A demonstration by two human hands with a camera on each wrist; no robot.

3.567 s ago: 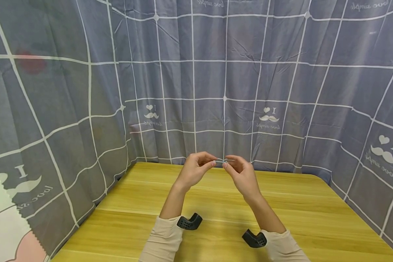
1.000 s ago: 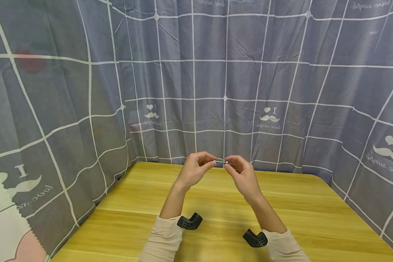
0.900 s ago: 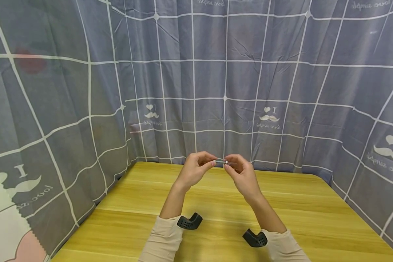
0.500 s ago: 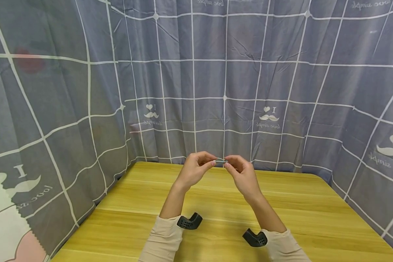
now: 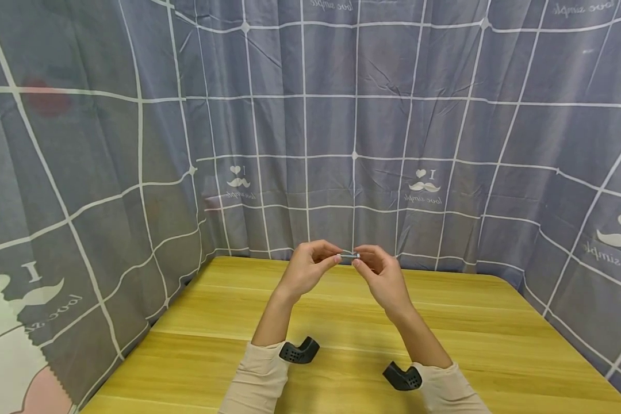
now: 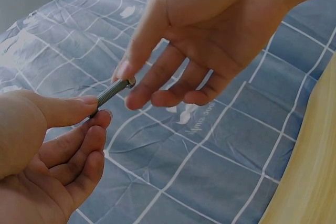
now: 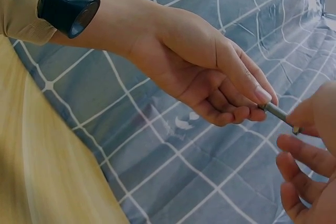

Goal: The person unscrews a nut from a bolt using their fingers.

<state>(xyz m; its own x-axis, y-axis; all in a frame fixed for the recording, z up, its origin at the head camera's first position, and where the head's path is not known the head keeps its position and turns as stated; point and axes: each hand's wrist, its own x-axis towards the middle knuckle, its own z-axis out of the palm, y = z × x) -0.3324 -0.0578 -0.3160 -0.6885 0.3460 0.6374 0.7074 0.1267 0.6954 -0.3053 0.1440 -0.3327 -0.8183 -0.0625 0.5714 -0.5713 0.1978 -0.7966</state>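
A small grey metal bolt (image 5: 348, 256) is held level between both hands above the far edge of the table. My left hand (image 5: 302, 273) pinches one end of it between thumb and index finger, hiding that end. In the left wrist view, the bolt (image 6: 111, 92) shows a threaded shaft with a hex-shaped piece at its other end. The thumb and index finger of my right hand (image 5: 385, 282) pinch close to that hex end, while the remaining fingers hang loosely curled below. From the right wrist, the hex end of the bolt (image 7: 296, 129) peeks out beside the right fingertips.
Beneath the arms lies a yellow wood-grain table (image 5: 341, 345). A grey-blue curtain (image 5: 331, 126) with white grid lines hangs around its back and sides. Black camera mounts sit at the left wrist (image 5: 300, 351) and the right wrist (image 5: 402, 376).
The left hand keeps its place and pinch. The right fingertips shift slightly around the bolt's end, covering the hex piece half a second ago and showing it again now.
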